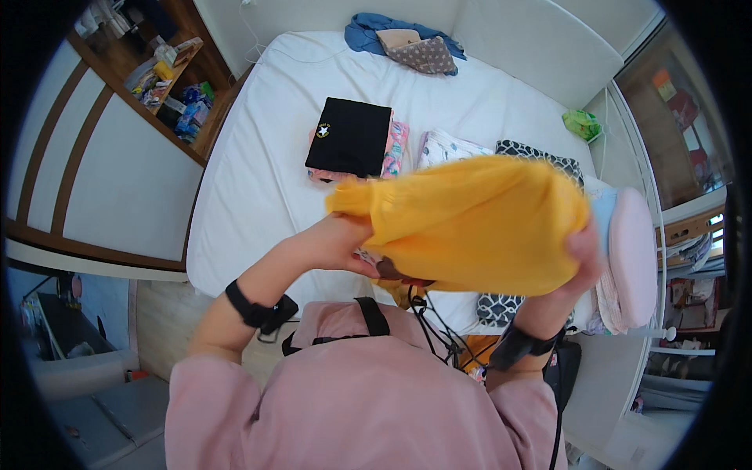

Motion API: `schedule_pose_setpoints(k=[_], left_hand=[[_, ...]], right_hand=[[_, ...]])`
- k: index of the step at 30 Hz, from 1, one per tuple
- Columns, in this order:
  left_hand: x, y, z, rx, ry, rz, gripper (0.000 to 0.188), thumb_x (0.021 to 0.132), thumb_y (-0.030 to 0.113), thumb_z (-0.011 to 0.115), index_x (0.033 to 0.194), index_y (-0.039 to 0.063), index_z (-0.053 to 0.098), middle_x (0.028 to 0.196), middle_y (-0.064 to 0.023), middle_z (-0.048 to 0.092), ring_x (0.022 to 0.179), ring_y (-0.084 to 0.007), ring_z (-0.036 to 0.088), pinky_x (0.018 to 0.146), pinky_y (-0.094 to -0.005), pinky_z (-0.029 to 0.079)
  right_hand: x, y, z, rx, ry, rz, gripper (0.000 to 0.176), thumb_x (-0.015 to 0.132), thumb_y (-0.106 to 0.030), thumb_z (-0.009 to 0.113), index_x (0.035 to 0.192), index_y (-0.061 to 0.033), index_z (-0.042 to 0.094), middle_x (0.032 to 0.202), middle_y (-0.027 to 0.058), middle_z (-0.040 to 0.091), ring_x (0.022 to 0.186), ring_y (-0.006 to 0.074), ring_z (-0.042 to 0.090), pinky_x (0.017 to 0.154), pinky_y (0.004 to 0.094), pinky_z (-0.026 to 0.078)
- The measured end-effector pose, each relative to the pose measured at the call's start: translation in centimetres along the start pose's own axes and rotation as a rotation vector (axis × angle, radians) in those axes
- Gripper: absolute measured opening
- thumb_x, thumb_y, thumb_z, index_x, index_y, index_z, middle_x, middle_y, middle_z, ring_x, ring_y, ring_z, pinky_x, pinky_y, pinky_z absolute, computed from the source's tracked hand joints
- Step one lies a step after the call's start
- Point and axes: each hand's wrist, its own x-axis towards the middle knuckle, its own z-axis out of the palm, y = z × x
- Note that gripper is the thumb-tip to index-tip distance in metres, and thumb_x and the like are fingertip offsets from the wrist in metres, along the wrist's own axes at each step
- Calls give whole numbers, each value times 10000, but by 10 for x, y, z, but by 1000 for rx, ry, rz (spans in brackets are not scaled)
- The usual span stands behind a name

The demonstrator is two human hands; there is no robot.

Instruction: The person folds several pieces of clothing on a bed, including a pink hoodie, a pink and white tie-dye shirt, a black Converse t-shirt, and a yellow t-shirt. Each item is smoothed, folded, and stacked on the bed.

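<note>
A yellow garment [470,223] hangs stretched between my two hands, above the near part of the bed. My left hand [338,244] grips it at the end with a gathered, cuff-like band. At the other end my right hand [584,252], a little blurred, is closed on its edge. A dark brown printed patch shows on the garment's underside near my left hand. Beyond it lies a stack of folded clothes with a black shirt [349,138] on top, bearing a star emblem. A folded white patterned cloth [449,150] is partly hidden behind the yellow fabric.
The white-sheeted bed [252,194] fills the middle. Black-and-white patterned fabric [537,153] and a pink pillow [634,258] lie to the right. Blue clothing [364,32] is heaped at the far edge. Black cables [440,335] hang before my body. A sliding-door cabinet [135,182] stands left.
</note>
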Motion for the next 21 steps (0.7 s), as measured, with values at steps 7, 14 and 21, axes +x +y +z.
schedule_pose_setpoints(k=[7, 14, 21], left_hand=[[16, 5, 1, -59, -703, -379, 428, 852, 279, 548, 1216, 62, 493, 1201, -93, 541, 1068, -217, 542, 870, -314, 433], [21, 18, -26, -1827, -13, -201, 696, 875, 570, 380, 1356, 77, 284, 1327, -92, 418, 1228, -216, 408, 1006, -362, 343], [7, 50, -14, -2001, 56, -140, 688, 884, 576, 339, 1365, 89, 265, 1313, -85, 431, 1186, -209, 452, 952, -352, 402]], right_hand=[[68, 8, -34, -1049, 467, 139, 334, 858, -188, 554, 1120, 16, 514, 1026, 127, 598, 928, 205, 593, 822, 309, 460], [-9, 97, -62, -536, -77, 179, 134, 876, -29, 493, 938, 34, 593, 835, 43, 619, 790, 95, 571, 718, 230, 456], [-13, 151, 2, -359, -233, 177, 293, 889, -57, 492, 1178, -8, 478, 1142, 83, 540, 1039, 158, 527, 910, 289, 413]])
